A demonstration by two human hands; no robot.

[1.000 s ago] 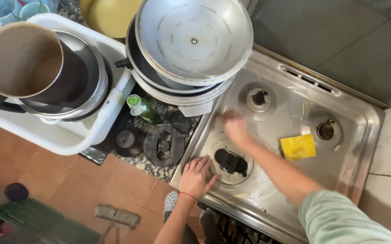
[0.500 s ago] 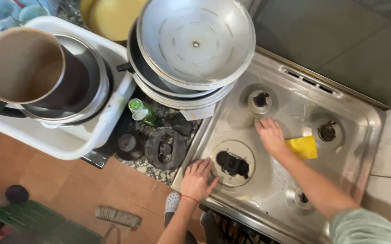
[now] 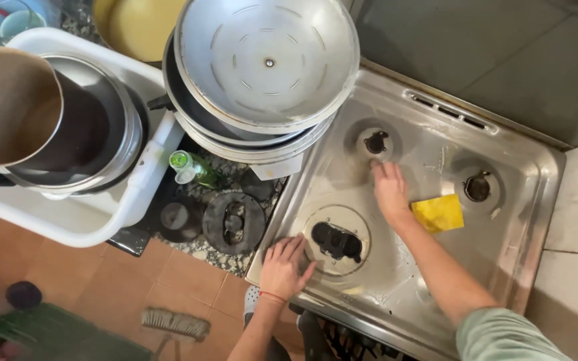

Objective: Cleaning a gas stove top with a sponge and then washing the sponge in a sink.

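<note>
Stainless steel stove top [image 3: 516,220]: the right hand [image 3: 390,190] has slid off the yellow sponge [image 3: 438,213], up toward the 12 o'clock burner [image 3: 375,142], lying flat with fingers together. The left hand [image 3: 283,267], fingers spread, stays pressed on the stove's front-left corner. A green-capped bottle [image 3: 192,168] lies at 9 o'clock on the worktop [image 3: 225,257].

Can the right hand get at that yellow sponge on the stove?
Probably yes: the right hand lies flat on the stove top just beside the yellow sponge, with nothing between them.
</note>
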